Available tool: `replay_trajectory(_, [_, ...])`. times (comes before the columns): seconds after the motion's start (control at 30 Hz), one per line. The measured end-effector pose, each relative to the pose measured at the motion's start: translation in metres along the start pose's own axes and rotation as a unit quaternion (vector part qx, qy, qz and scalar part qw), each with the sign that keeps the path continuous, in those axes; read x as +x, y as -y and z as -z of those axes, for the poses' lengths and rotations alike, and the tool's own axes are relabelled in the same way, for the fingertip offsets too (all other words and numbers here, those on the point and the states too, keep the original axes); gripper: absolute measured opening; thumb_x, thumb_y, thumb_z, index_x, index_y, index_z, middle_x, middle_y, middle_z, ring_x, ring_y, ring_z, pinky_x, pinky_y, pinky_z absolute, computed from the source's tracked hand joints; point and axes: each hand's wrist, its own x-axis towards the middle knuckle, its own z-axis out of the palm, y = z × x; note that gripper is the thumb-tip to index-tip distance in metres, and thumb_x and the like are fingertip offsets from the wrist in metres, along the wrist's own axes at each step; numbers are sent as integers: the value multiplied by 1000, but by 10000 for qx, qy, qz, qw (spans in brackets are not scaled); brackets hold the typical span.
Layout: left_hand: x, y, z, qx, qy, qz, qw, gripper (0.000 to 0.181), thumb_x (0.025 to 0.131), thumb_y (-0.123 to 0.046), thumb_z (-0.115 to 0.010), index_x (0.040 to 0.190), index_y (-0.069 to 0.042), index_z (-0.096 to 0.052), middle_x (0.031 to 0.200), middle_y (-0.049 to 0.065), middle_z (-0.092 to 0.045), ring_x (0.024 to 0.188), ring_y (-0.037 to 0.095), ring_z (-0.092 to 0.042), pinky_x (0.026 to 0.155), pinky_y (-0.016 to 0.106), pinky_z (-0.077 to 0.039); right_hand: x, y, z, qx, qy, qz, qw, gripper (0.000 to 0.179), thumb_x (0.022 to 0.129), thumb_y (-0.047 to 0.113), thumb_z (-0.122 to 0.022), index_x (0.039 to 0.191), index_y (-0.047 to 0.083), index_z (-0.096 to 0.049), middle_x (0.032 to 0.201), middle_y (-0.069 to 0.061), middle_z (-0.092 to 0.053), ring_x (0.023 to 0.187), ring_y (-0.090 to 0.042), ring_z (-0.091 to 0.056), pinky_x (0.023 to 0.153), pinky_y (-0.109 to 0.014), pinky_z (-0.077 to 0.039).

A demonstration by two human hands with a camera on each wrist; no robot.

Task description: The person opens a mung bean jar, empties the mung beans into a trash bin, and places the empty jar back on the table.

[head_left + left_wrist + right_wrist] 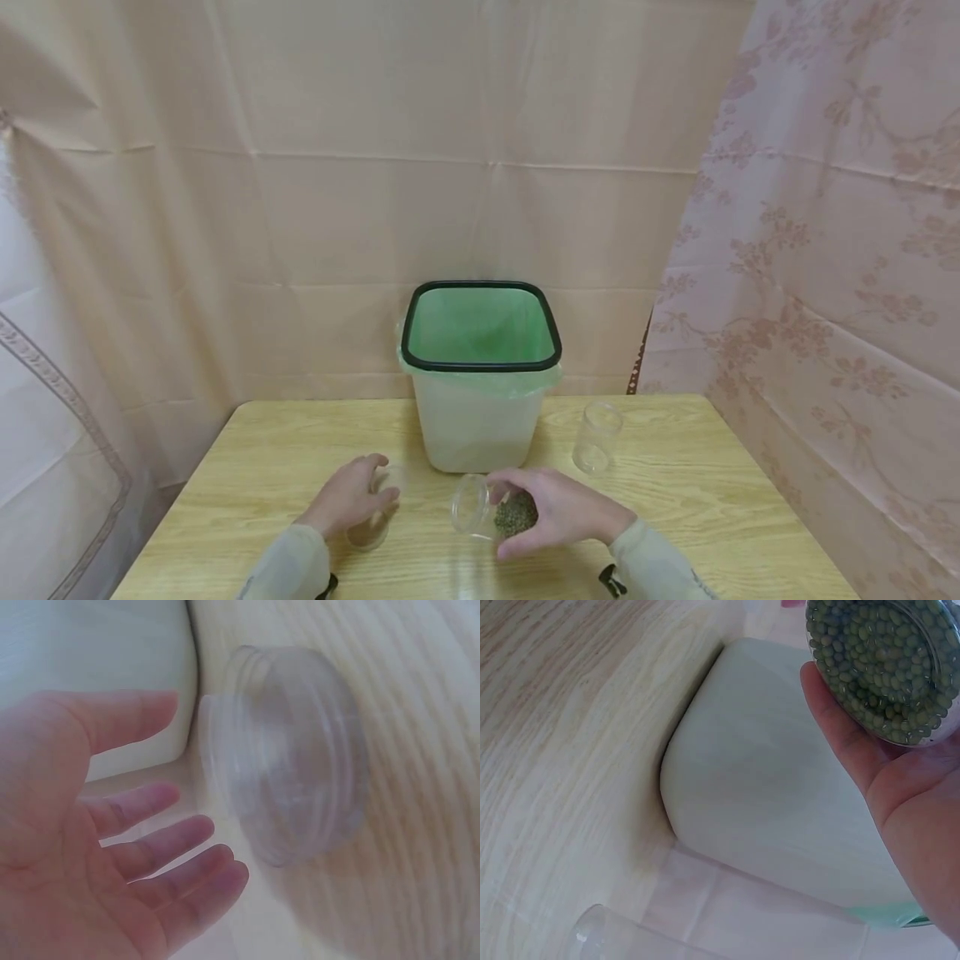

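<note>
My right hand [566, 508] grips a clear jar of green mung beans [516, 514], its mouth tipped toward the left. In the right wrist view the beans [885, 667] show through the jar's round base. My left hand [347, 497] is beside a second clear jar [366, 535], fingers spread and thumb apart. In the left wrist view that jar [300, 750] looks blurred and stands just off the fingertips [225, 877], with no beans showing in it.
A white bin [480, 425] with a black rim [480, 367] and green liner stands behind the hands at the back of the wooden table [277, 458]. Another clear jar [597, 437] stands to its right. Curtains [337, 208] hang behind the table and at both sides.
</note>
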Motion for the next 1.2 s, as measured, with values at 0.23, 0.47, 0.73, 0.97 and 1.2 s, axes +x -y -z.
replay_trajectory(0.23, [2, -9, 9, 31, -112, -87, 9999, 50, 94, -28, -74, 134, -2, -59, 135, 22, -59, 125, 46, -54, 102, 64, -42, 3, 3, 7, -116, -76, 58, 9999, 77, 81, 58, -80, 141, 17, -54, 119, 5, -68, 106, -3, -61, 96, -29, -51])
replay_trajectory(0.47, [8, -20, 25, 318, -216, -335, 9987, 48, 95, -29, -73, 132, -1, -60, 133, 19, -61, 121, 42, -58, 99, 60, -47, 4, 8, 16, -301, -146, 55, 9994, 79, 80, 59, -80, 141, 17, -53, 120, 13, -65, 108, -4, -61, 97, -30, -51])
replay_trajectory(0.73, [16, -33, 43, 193, -456, -663, 9966, 49, 101, -37, -64, 130, 2, -61, 130, 20, -63, 117, 40, -61, 98, 56, -49, 6, 17, 30, -388, -172, 91, 9991, 81, 80, 56, -82, 143, 15, -52, 122, 13, -66, 112, -6, -61, 101, -33, -49])
replay_trajectory(0.97, [22, -46, 53, -145, -509, -533, 9972, 52, 105, -48, -52, 128, -3, -63, 128, 14, -65, 118, 39, -60, 99, 56, -49, 7, 25, 42, -558, -283, 135, 9980, 82, 78, 59, -82, 142, 16, -53, 119, 10, -66, 107, -5, -61, 96, -32, -52])
replay_trajectory(1.2, [23, -57, 64, -322, -677, -530, 9958, 60, 104, -60, -41, 128, -10, -64, 122, 7, -67, 111, 30, -63, 94, 52, -52, 7, 30, 51, -496, -381, 57, 9980, 84, 78, 59, -82, 144, 16, -51, 121, 7, -66, 108, -6, -61, 97, -34, -52])
